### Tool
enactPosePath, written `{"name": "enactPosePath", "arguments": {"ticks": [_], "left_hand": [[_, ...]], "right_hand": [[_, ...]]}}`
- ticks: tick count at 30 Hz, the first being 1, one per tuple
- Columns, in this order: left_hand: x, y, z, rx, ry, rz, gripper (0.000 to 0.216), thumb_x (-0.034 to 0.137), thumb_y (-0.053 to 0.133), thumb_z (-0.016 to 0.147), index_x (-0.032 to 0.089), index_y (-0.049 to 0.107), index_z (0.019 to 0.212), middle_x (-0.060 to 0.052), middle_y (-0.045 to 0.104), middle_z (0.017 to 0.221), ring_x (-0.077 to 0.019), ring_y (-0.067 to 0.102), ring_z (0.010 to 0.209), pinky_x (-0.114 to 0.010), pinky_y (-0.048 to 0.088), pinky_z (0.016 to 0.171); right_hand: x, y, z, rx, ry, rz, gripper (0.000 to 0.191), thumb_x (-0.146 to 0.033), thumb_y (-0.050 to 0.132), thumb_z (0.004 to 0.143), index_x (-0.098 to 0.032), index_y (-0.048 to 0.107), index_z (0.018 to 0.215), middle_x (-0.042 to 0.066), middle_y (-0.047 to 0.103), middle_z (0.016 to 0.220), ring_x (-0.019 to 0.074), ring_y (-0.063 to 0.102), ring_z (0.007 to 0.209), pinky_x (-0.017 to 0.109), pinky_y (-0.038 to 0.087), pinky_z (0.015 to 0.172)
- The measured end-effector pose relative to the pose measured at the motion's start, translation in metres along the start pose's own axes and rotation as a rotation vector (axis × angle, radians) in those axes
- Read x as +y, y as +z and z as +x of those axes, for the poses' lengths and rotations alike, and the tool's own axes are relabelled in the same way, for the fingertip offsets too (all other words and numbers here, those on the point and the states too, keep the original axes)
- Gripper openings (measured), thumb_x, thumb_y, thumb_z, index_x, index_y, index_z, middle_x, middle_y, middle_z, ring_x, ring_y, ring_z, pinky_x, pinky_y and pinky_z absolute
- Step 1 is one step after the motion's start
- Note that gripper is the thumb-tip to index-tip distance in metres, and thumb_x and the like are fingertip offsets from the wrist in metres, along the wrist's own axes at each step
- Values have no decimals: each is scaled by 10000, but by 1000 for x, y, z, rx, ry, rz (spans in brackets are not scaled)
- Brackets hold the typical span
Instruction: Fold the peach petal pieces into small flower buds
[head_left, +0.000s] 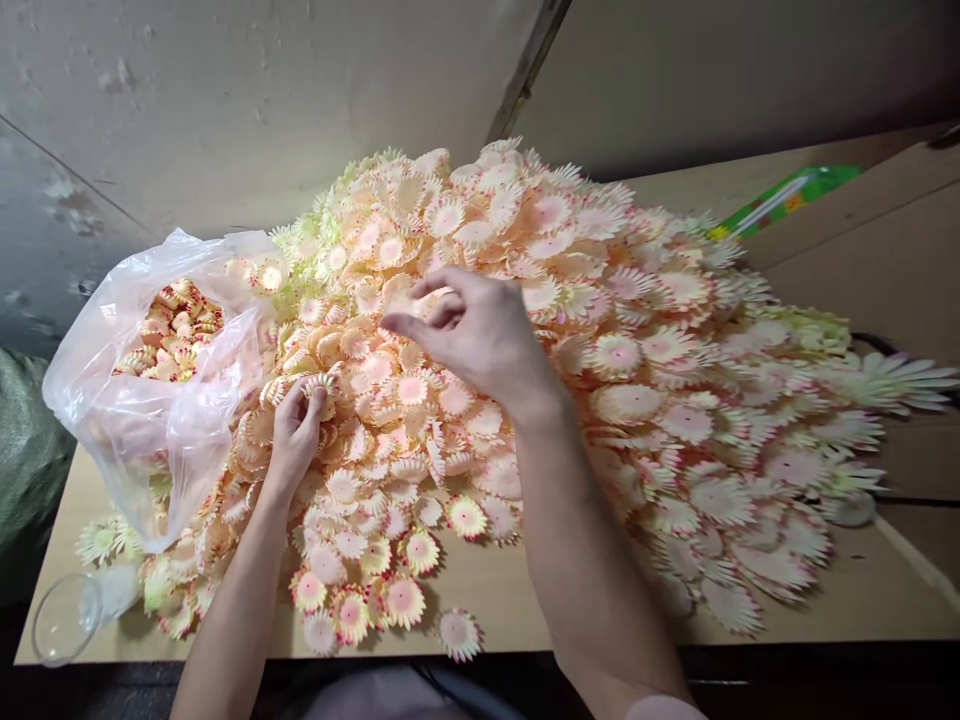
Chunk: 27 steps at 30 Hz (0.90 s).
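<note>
flower (320, 383), cream petals tipped red, pinched in left hand (295, 430); right hand (472, 335) above pile (637, 330), grip unclear.

matt petals against glossy plastic and dull board

the flower heads (600, 330) look like thin cloth or paper, matt and finely slit; the small flower head (319, 383) pinched in the left hand (294, 430) has the same dull finish. the bag (150, 420) is clear plastic film, shiny and crinkled. the tabletop (510, 590) is smooth, matt, wood-coloured board. the cup (64, 620) is clear glossy plastic — the wall (225, 100) rough and patchy.
</note>
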<state>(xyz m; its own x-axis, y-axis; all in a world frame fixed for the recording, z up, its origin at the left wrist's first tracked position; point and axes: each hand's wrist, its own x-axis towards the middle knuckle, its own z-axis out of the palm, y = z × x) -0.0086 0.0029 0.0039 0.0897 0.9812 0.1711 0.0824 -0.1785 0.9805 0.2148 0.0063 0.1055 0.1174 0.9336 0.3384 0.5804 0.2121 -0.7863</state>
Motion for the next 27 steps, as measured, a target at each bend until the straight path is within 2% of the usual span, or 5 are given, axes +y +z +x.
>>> {"name": "enactPosePath", "arguments": {"ticks": [4,6,19,23,27], "left_hand": [[1,3,1,-9,-29,-116,365,515,691,828,190,526,807,42,413,694,-94,354,607,-213,327,578],[2,3,1,-26,-29,-137,392,506,719,805,184,502,755,39,430,691,-88,366,605,-211,332,577],[7,1,-2,-90,-23,9,411,531,577,901,169,523,715,30,421,638,-93,344,570,-233,295,534],[2,1,1,-74,23,-58,301,477,633,883,183,568,871,8,516,770,-107,468,681,-222,402,653],[0,1,2,-17,-17,-204,386,491,685,841,257,442,1028,45,518,772,-87,469,612,-203,427,618]], "right_hand": [[-5,22,-2,-481,10,162,303,-304,786,781,-149,694,1024,83,748,910,178,704,822,294,558,738],[-6,33,-3,-585,-26,179,282,-204,750,794,-150,679,1061,85,745,981,175,705,882,285,555,771],[-15,43,-6,-633,5,282,248,-91,698,732,-131,651,972,32,717,798,142,687,745,246,527,683],[-14,45,-6,-620,-30,349,208,-81,670,736,-136,643,935,34,714,826,144,690,764,243,531,681],[-9,44,-6,-698,-32,501,273,-81,667,741,-152,643,1004,27,713,857,146,690,807,266,547,748]]}}
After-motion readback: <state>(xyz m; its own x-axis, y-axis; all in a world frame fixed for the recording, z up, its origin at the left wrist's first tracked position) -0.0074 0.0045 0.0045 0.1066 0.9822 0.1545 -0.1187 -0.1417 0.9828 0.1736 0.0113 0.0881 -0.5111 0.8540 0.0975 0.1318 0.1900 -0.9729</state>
